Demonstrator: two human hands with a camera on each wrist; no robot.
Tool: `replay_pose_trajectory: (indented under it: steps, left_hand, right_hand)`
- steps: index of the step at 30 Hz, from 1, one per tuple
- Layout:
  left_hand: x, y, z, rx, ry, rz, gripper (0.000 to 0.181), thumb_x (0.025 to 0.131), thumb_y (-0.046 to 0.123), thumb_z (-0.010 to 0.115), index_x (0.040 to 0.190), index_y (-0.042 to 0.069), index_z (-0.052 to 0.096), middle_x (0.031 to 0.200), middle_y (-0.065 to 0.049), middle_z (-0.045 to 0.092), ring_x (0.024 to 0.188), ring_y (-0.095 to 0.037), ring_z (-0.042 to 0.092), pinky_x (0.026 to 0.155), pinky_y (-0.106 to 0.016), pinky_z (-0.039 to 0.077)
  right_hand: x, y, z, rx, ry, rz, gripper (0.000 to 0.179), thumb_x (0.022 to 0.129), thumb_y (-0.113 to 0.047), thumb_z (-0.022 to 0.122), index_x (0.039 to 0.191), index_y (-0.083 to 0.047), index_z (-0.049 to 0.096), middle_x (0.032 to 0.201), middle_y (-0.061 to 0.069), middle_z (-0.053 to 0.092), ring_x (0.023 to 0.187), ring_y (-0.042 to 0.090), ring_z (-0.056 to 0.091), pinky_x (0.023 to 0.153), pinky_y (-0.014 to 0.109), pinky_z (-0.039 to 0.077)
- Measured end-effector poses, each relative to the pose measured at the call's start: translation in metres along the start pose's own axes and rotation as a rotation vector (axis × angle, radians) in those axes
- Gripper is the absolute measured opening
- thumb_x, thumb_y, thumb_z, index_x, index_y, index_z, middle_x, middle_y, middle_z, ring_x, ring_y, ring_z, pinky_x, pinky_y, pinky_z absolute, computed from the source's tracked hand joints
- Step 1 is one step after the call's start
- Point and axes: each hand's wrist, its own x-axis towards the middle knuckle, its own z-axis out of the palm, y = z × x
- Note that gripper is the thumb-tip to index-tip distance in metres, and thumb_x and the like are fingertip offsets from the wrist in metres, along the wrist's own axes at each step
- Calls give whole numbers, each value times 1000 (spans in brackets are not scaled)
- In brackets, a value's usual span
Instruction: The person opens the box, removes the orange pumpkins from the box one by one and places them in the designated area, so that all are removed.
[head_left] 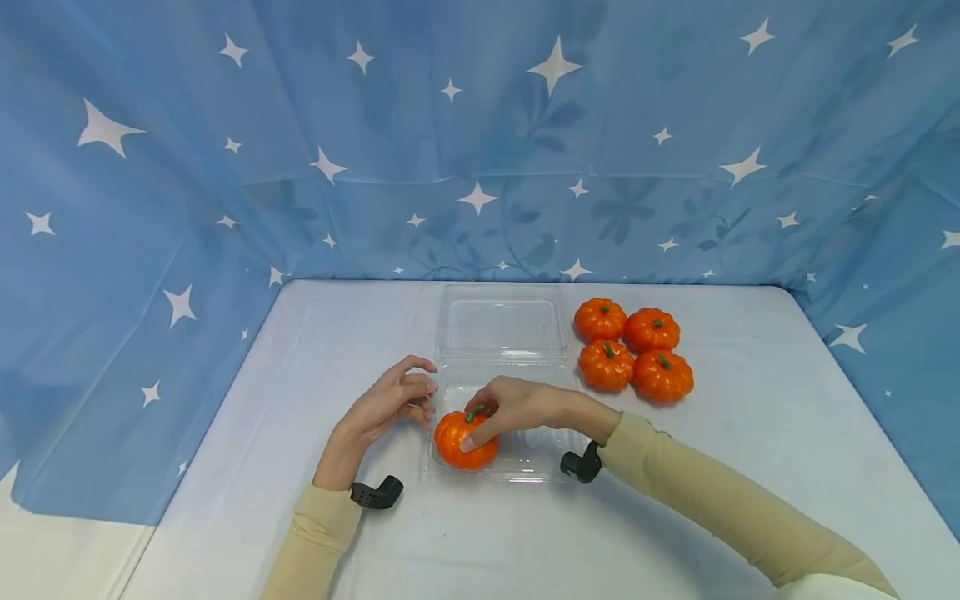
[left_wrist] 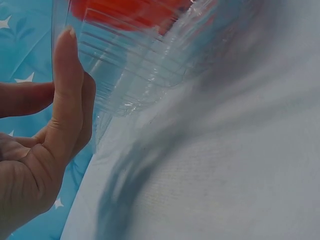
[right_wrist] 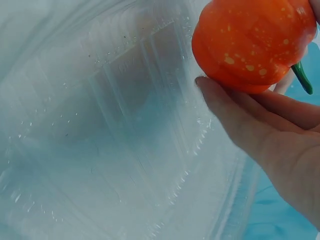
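Note:
My right hand [head_left: 525, 404] grips a small orange pumpkin [head_left: 457, 442] with a green stem, thumb on its near side and fingers behind. In the head view the pumpkin overlaps the front left part of a clear plastic clamshell box [head_left: 525, 478]. The right wrist view shows the pumpkin [right_wrist: 250, 40] beside the box's ribbed clear base [right_wrist: 115, 110]. At the box's left side is my left hand [head_left: 390, 400], its fingers loosely bent. Its fingertips lie right at the clear wall [left_wrist: 120, 65] in the left wrist view.
The box's lid [head_left: 502, 325] lies folded back, away from me. Several more orange pumpkins [head_left: 606, 365] sit in a cluster right of the lid. A white-covered table [head_left: 750, 433] carries everything, and a blue star-patterned curtain [head_left: 405, 108] hangs behind and at the sides.

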Motion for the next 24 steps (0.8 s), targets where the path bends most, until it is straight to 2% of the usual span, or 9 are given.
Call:
replay_pose_trajectory:
  steps: [5, 9, 16, 24]
  left_hand:
    - [-1, 2, 1, 2, -6, -6, 44, 103, 4, 52, 140, -10, 32, 81, -7, 58, 62, -16, 64, 61, -29, 61]
    - [-1, 3, 1, 3, -17, -3, 44, 104, 4, 52, 139, -12, 31, 81, -7, 59, 62, -16, 64, 60, -29, 61]
    - [-1, 3, 1, 13, -6, -5, 44, 103, 4, 53, 140, -10, 33, 82, -7, 58, 63, -17, 64, 61, -32, 62]
    - [0, 2, -1, 41, 9, -1, 43, 103, 3, 52, 140, -9, 35, 82, -7, 59, 64, -17, 64, 63, -33, 62]
  right_hand:
    - [-7, -1, 1, -50, 41, -38, 60, 84, -42, 83, 130, -6, 68, 111, -4, 73, 103, 15, 62, 96, 38, 56]
    - [-15, -1, 4, -96, 97, -102, 65, 85, -39, 84, 135, -2, 65, 120, 3, 73, 105, 17, 65, 99, 38, 57]
    - [-28, 1, 9, -175, 233, -205, 73, 85, -35, 85, 140, 3, 58, 133, 11, 68, 115, 21, 65, 103, 41, 55]
    - [-49, 5, 14, -253, 382, -239, 75, 84, -32, 86, 143, 2, 55, 138, 10, 65, 124, 25, 62, 105, 43, 54]
